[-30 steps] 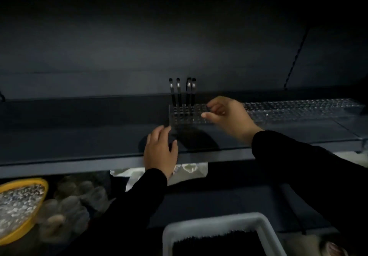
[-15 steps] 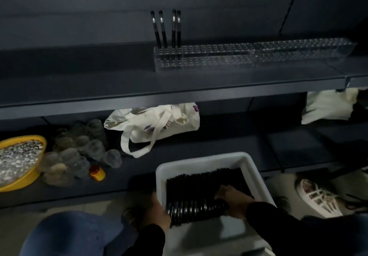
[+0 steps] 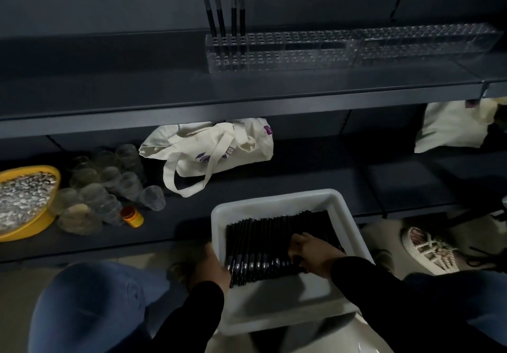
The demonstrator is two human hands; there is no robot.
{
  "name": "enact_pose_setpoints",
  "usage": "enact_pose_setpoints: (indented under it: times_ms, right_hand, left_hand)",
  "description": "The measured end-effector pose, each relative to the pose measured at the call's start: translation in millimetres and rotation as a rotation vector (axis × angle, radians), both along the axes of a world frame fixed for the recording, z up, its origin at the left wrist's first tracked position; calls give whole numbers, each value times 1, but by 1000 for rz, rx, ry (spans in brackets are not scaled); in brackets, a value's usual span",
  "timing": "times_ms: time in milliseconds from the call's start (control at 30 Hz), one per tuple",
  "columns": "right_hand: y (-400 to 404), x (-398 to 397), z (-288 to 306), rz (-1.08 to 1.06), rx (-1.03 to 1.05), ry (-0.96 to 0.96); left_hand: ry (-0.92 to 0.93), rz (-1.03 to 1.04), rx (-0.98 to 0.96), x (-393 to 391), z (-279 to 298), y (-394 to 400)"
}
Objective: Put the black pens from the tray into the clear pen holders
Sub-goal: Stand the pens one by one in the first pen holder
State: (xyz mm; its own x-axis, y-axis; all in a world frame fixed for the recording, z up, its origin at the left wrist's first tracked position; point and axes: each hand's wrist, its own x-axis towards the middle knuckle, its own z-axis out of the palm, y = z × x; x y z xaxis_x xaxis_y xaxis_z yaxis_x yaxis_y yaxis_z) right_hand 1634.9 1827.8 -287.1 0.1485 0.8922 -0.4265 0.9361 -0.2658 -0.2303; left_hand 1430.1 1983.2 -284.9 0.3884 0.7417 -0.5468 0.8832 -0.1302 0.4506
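Note:
A white tray (image 3: 277, 198) sits low in front of me, with a row of black pens (image 3: 258, 245) lying side by side in it. My right hand (image 3: 312, 254) reaches into the tray, its fingers curled over the pens on the right of the row. My left hand (image 3: 212, 266) grips the tray's left wall. Up on the shelf stand two clear pen holders in a line, one on the left (image 3: 288, 51) and one on the right (image 3: 428, 40). Several black pens (image 3: 222, 9) stand upright in the left end of the left holder.
The dark shelf's front edge (image 3: 247, 105) runs above the tray. Below it lie a cream tote bag (image 3: 208, 149), a cluster of clear cups (image 3: 109, 188), a small orange-capped bottle (image 3: 131, 217) and a yellow bowl (image 3: 27, 201). A sandalled foot (image 3: 428, 248) is at the right.
Both hands have come down from the shelf and the pen holder to the tray, and my view has tilted down. In the last half second the hands barely moved.

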Motion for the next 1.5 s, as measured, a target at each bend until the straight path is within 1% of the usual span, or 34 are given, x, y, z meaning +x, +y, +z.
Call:
enact_pose_setpoints:
  times_ms: [133, 200, 300, 500, 600, 667, 733, 833, 967, 1100, 1200, 1267, 1500]
  right_hand:
    - [-2, 2, 8, -47, 103, 62]
    - [-1, 4, 13, -103, 166, 100]
    - [-1, 5, 24, -271, 267, 171]
    - [6, 10, 48, -674, 479, 353]
    - [11, 19, 50, -770, 558, 482]
    - [18, 27, 57, -806, 554, 553]
    - [27, 35, 67, -805, 509, 601]
    - [33, 43, 79, -716, 415, 589]
    - [34, 45, 106, -597, 310, 457]
    - [38, 36, 122, -567, 339, 445]
    - [44, 35, 117, -565, 369, 448]
    - [48, 36, 117, -572, 392, 487]
    - [59, 55, 110, -541, 337, 561]
  left_hand:
    - [23, -9, 2, 0, 2, 1]
    - [20, -11, -18, 0, 5, 2]
    - [26, -29, -38, 1, 10, 2]
    - [43, -33, 10, 3, 16, -1]
    - [31, -10, 18, 4, 17, -2]
    - [36, -14, 32, 5, 20, -3]
    - [63, -14, 42, 8, 21, -4]
    - [116, -6, 19, 10, 23, -4]
    - [161, -18, -1, 7, 30, -2]
    - [100, -6, -26, 10, 26, -1]
    - [107, -5, -25, 9, 23, -2]
    - [123, -18, -13, 8, 21, -2]
    - [237, 0, 24, 22, 21, 0]
